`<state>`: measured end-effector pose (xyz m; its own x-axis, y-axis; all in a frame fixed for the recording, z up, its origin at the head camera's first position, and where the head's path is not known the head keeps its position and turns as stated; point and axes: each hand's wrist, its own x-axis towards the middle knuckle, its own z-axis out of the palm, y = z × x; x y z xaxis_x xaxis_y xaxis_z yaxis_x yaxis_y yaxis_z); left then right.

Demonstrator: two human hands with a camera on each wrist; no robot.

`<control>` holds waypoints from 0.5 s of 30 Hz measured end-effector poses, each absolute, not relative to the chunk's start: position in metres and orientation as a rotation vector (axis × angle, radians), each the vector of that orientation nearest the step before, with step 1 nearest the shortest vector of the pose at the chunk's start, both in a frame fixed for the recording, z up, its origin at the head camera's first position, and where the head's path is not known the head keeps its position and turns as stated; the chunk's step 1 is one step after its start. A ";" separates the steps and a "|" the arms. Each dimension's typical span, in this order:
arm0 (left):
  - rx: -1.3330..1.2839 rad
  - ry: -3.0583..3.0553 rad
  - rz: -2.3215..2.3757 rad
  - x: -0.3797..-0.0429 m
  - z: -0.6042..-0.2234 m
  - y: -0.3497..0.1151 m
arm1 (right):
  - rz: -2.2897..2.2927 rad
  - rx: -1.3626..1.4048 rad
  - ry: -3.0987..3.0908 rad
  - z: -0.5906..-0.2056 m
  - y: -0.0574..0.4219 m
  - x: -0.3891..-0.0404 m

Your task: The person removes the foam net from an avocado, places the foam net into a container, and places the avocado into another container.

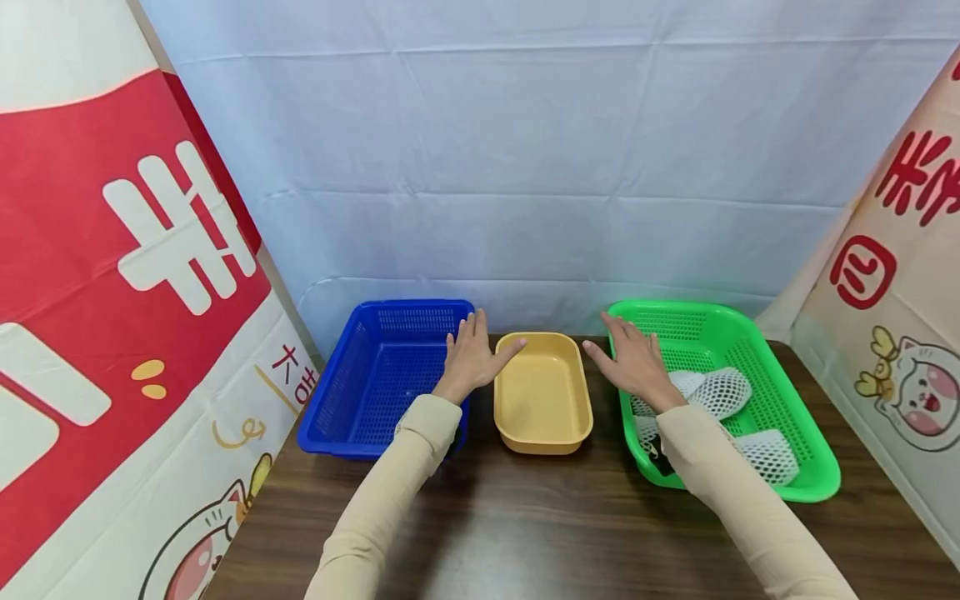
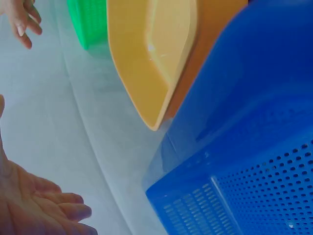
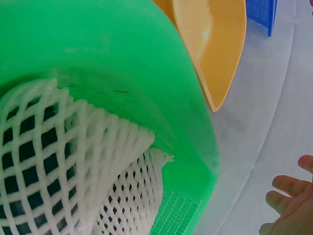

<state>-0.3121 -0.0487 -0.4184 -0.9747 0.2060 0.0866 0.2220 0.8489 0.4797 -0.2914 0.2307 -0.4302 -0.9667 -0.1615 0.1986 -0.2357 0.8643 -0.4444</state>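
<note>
My left hand [image 1: 474, 357], fingers extended and thumb spread, hovers between the blue basket [image 1: 345, 375] and the yellow tray [image 1: 543, 446], holding nothing. Over the left rim of the green basket [image 1: 813, 433] is my right hand [image 1: 636, 360], its fingers spread and its grasp empty. Inside the green basket lie several white foam net sleeves [image 1: 723, 393]; the right wrist view shows one net sleeve [image 3: 44, 161] with something dark behind its mesh. A small black item [image 1: 660, 460] sits near that basket's front left corner, partly hidden by the right sleeve.
The three containers stand in a row on a dark wood table [image 1: 525, 533]. A pale cloth [image 1: 525, 167] hangs behind them. Printed panels with red lettering flank the table, one on the left [image 1: 112, 250] and another on the right [image 1: 900, 333].
</note>
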 end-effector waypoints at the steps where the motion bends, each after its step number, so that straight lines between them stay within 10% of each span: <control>1: -0.353 -2.974 -0.797 -0.311 -0.418 -0.048 | 0.722 0.303 -2.873 -0.431 0.231 -0.291; 15: -0.459 -2.761 -1.052 -0.293 -0.414 -0.038 | 0.739 0.256 -2.787 -0.432 0.244 -0.283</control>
